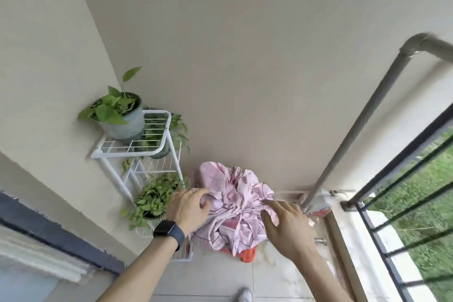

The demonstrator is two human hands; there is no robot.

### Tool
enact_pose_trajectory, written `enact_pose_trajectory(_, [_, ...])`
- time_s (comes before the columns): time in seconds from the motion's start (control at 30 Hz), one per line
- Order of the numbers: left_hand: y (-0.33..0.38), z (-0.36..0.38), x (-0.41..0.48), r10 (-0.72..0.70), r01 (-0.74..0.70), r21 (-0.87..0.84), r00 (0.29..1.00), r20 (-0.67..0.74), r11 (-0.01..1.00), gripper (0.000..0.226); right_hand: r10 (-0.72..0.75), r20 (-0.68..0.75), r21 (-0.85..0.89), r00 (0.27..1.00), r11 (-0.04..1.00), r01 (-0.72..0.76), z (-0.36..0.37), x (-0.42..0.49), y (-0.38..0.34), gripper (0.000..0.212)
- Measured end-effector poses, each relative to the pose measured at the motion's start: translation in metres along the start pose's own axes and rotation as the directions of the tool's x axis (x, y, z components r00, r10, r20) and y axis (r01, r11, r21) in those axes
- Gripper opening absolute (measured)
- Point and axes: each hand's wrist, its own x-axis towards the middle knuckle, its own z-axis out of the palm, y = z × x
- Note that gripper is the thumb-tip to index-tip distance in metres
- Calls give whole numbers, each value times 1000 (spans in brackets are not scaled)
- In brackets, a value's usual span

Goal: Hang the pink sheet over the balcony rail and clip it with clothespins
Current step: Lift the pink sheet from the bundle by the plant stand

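Observation:
The pink sheet lies crumpled in a heap on a red stool or basin by the wall. My left hand, with a dark watch on the wrist, curls its fingers into the heap's left edge. My right hand rests on the right side of the heap with fingers spread. The dark balcony rail with its bars runs along the right edge. No clothespins are visible.
A white wire plant stand with several potted green plants stands left of the heap. A grey drain pipe slants down the wall to the floor right of the heap. Grass lies beyond the rail. My white shoe shows at the bottom.

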Motion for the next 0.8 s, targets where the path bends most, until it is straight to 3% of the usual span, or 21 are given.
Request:
enact_pose_trajectory(0.17, [-12,47,69,-93,93,1,985,145,996,35,6,177,-14,984,1000,-3,48,95,21,35])
enact_pose_trajectory(0.33, [-27,93,121,-211,249,-83,923,321,965,39,69,381,-32,922,998,-61,105,154,35,38])
enact_pose_trajectory(0.43, [-45,134,161,-315,413,-147,842,438,899,59,138,493,-40,859,990,-136,152,187,51,43])
enact_pose_trajectory(0.63, [-85,221,238,-465,643,-209,707,533,737,125,317,610,-96,726,939,-329,246,241,84,57])
enact_pose_trajectory(0.73, [-101,263,263,-492,695,-250,675,549,674,135,421,637,-120,646,881,-457,288,266,103,70])
enact_pose_trajectory(0.8, [-109,284,274,-496,684,-199,669,553,702,131,491,653,-122,576,819,-560,313,283,115,87])
